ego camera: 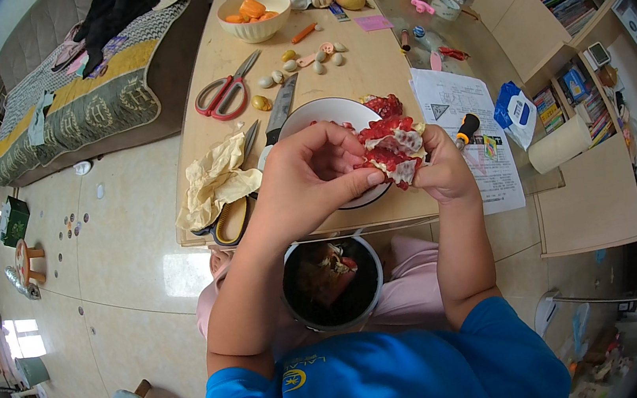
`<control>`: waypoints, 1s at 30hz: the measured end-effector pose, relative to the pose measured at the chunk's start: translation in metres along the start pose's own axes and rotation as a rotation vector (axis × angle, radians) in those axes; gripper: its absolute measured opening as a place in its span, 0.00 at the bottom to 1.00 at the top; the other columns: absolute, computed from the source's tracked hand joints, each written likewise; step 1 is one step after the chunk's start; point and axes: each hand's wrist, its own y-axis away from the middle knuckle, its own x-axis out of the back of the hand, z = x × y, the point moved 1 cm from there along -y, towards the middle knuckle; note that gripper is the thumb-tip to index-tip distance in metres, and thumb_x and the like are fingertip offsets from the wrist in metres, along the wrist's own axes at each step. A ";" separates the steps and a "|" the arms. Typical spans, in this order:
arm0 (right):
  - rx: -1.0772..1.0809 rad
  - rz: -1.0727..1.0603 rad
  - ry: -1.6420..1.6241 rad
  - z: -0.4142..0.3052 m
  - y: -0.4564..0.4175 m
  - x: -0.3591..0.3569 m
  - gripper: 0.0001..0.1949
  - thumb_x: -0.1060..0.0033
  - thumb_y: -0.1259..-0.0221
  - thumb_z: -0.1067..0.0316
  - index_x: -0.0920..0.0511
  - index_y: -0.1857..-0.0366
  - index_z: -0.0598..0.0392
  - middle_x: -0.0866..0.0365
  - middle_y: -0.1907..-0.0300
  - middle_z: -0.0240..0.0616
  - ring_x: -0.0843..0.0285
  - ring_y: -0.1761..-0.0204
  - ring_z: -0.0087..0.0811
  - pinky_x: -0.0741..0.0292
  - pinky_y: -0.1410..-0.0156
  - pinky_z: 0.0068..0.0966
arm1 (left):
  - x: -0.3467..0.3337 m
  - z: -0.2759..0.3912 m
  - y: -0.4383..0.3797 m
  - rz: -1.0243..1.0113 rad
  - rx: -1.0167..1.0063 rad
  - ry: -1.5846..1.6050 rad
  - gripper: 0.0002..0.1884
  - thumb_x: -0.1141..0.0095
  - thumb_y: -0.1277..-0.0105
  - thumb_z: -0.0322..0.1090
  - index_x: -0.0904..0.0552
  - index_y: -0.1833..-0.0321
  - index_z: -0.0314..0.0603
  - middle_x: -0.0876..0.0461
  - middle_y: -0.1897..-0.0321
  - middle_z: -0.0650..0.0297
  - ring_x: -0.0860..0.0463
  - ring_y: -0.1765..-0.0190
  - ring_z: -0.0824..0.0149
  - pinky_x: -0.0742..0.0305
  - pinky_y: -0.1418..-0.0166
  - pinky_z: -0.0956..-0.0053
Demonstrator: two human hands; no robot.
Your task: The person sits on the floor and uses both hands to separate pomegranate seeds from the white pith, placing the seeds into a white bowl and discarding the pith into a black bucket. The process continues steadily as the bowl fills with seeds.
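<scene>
In my right hand (445, 162) is a broken pomegranate piece (389, 141), red arils and pale membrane showing. My left hand (315, 169) reaches its left side, thumb tip on the arils and fingers curled. Both hands are above a white bowl (328, 109) with a dark rim; some loose arils show inside, but the hands hide much of it. Another pomegranate chunk (384, 106) lies at the bowl's far right edge. Below the table edge, between my legs, stands a bin (377, 278) with a dark lining and scraps in it.
Left of the bowl lie a knife (284, 103), red-handled scissors (222, 96), crumpled paper (217, 178) and yellow-black scissors (231, 223). Farther back are a bowl (256, 30) of orange pieces and several nuts (319, 67). Printed sheets (454, 93) and a screwdriver (468, 128) lie right.
</scene>
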 end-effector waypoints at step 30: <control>0.040 0.063 -0.077 0.005 0.000 0.001 0.27 0.45 0.61 0.87 0.17 0.49 0.59 0.14 0.52 0.31 0.17 0.49 0.24 0.25 0.39 0.23 | 0.006 -0.001 0.000 0.000 0.068 0.122 0.06 0.39 0.33 0.23 0.20 0.56 0.34 0.17 0.62 0.67 0.19 0.61 0.79 0.22 0.57 0.83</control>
